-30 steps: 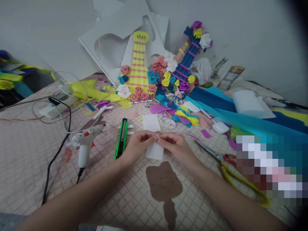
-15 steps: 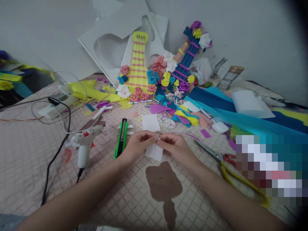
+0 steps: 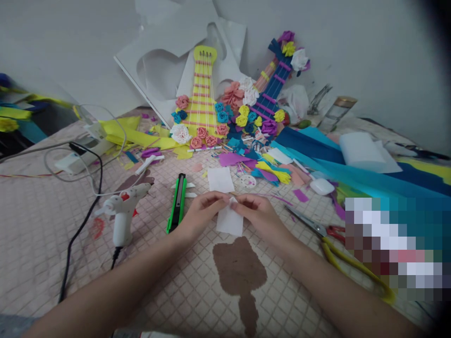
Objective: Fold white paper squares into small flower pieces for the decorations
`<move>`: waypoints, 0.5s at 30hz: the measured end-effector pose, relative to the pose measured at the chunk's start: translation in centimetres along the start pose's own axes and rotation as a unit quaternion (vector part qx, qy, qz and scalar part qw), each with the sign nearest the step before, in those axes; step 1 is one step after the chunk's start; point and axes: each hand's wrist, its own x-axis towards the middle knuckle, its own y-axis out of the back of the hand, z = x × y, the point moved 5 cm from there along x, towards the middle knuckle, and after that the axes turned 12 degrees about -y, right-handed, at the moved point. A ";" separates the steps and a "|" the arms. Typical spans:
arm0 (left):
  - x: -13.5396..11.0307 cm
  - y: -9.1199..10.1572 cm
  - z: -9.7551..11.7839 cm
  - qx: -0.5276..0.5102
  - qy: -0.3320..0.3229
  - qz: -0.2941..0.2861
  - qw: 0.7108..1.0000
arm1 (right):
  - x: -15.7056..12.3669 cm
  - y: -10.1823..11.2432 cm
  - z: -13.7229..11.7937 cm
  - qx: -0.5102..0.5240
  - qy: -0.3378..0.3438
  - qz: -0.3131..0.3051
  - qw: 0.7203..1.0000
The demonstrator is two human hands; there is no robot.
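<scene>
A small white piece of crepe paper [image 3: 229,223] hangs between my two hands, its top edge gathered at the fingertips. My left hand [image 3: 208,206] pinches that edge from the left, and my right hand [image 3: 254,206] pinches it from the right. Just beyond them a second white paper square [image 3: 220,180] lies flat on the table. To the left of my left hand rests a green box cutter [image 3: 177,204]. Scissors [image 3: 319,229] with red and yellow handles lie open to the right of my right hand.
A white glue gun [image 3: 124,211] with its cord stands at left, near a power strip [image 3: 82,150]. Behind are a yellow paper guitar [image 3: 202,94] and a blue one [image 3: 271,96], both with paper flowers. Colored paper scraps [image 3: 239,159] and blue crepe sheets [image 3: 317,159] cover the back right.
The white paper in my hands has shifted slightly to the right and its gathered top shows more between the fingertips. My hands have barely moved.
</scene>
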 end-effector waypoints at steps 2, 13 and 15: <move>0.0 0.1 0.0 0.025 -0.002 0.003 1.000 | 0.0 0.1 0.1 0.012 -0.005 0.004 1.000; 0.0 0.3 0.5 0.064 -0.005 0.016 0.998 | 0.0 -0.1 0.2 0.057 -0.019 -0.005 0.998; 0.0 0.4 0.5 0.066 -0.004 0.016 0.998 | 0.0 -0.2 0.2 0.059 -0.015 -0.009 0.998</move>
